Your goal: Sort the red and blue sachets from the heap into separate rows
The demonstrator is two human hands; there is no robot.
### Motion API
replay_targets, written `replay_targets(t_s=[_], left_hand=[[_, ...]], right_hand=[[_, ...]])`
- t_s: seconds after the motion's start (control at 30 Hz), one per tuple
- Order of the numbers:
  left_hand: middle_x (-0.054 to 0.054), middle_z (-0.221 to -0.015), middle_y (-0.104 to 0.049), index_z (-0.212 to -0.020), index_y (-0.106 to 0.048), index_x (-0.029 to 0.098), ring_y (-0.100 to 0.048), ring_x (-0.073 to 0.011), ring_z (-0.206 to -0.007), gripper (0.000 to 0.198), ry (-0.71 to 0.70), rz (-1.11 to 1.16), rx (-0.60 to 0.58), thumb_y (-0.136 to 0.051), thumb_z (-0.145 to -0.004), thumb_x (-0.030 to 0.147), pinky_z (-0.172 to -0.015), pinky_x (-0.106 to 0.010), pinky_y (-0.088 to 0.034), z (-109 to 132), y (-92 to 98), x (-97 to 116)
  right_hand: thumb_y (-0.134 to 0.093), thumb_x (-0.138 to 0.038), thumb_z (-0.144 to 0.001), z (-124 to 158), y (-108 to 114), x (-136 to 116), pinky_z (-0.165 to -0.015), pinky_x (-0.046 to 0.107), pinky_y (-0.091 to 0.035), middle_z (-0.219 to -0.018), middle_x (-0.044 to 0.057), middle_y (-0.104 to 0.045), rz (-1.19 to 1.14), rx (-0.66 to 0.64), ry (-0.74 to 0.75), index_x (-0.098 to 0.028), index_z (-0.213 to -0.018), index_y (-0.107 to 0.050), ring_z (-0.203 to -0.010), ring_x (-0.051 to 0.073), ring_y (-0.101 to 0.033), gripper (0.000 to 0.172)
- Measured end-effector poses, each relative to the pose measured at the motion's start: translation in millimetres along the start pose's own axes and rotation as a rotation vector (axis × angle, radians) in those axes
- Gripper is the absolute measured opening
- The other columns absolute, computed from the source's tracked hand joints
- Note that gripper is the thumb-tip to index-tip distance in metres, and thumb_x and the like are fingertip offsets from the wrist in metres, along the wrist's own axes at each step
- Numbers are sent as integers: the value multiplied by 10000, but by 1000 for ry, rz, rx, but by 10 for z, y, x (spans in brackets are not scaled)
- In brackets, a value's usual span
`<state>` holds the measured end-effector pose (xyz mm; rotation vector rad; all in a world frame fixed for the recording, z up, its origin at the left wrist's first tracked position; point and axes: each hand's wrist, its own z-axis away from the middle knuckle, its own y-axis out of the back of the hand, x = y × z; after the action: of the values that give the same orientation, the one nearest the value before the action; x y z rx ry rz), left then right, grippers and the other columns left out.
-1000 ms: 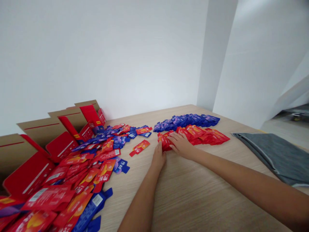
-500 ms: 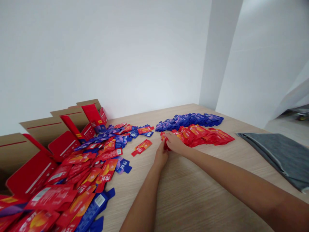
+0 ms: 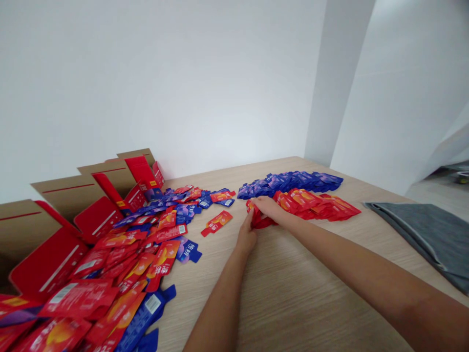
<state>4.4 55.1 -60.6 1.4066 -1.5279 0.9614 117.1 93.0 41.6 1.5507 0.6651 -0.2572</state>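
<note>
A: The right hand [image 3: 269,208] has moved left along the red row [image 3: 318,204]: its fingers lay spread on the packets before, and now they meet the left hand [image 3: 247,232] at the left end. What does it mean for the work?

B: I judge that both hands now deal with the same few red packets [image 3: 254,211].

A: What lies nearest?

B: At the near left, a mixed heap [image 3: 161,264] of red and blue packets covers the table [image 3: 300,303]. Some packets show a barcode [image 3: 153,303]. The fronts carry large white characters, probably Chinese, but I cannot read them with certainty. Left of the heap stand open red boxes [image 3: 47,266]; their print is too small.

A: And the fingers, a little farther?

B: The left fingers are curled against the red packets and seem to grip them. The right fingers are close together and bent over the same packets; whether they pinch, I cannot tell.

A: Beyond this?

B: One single packet [image 3: 217,223] lies apart, left of the hands. The red row continues to the right, overlapping, and the blue row [image 3: 293,182] lies just behind it.
</note>
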Motion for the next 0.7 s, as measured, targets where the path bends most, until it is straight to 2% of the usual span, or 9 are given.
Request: replay_targets(t_s=[0.07, 0.17, 0.3, 0.47, 0.6, 0.7], left_hand=[[0, -1381, -497, -1290, -519, 237, -351, -241, -1342, 794, -6, 9, -28, -449, -548, -38, -1152, -434, -216, -14, 7, -22], [-38, -1386, -491, -1310, -480, 229, -377, -242, -1327, 785, 19, 77, -47, -461, -568, -26, -1131, -451, -260, -54, 4, -72], [-93, -1415, -449, -1350, -400, 193, -408, -235, -1307, 801, 84, 140, -18, -464, -583, -26, -1099, -437, -324, -96, -25, -127], [-65, -1368, -506, -1303, -476, 221, -423, -243, -1296, 679, 83, 32, -23, -508, -653, 25, -1098, -437, -328, -90, -51, -95], [-38, -1316, -558, -1268, -531, 229, -462, -251, -1264, 659, 76, -135, -43, -498, -645, 15, -1107, -447, -319, -83, -51, -54], [-24, -1306, -568, -1285, -518, 229, -461, -255, -1264, 725, 69, -220, -34, -476, -605, -19, -1114, -455, -305, -74, -51, -41]], right_hand=[[-522, -154, -804, 40, -5, -34, -729, 259, -468, -848, 94, -726, 39, -13, -35, -142, -851, -696, -824, 214, -668, 180], [-552, -78, -742, 124, -21, -94, -743, 247, -452, -916, 111, -722, 105, -5, -33, -139, -873, -689, -896, 224, -658, 199], [-506, -52, -763, 219, 49, -104, -787, 243, -440, -985, 133, -708, 147, 42, -39, -119, -959, -664, -957, 218, -644, 261], [-457, -76, -816, 232, 364, 139, -871, 222, -408, -1167, 87, -646, 180, 144, -54, -159, -1139, -567, -1073, 170, -587, 351], [-486, -133, -829, 278, 562, 366, -820, 265, -434, -1068, 99, -678, 251, 139, -86, -147, -1124, -574, -970, 203, -621, 309], [-504, -205, -844, 391, 585, 422, -903, 348, -389, -1084, 158, -656, 344, 154, -44, -122, -1126, -596, -1036, 266, -574, 308]])
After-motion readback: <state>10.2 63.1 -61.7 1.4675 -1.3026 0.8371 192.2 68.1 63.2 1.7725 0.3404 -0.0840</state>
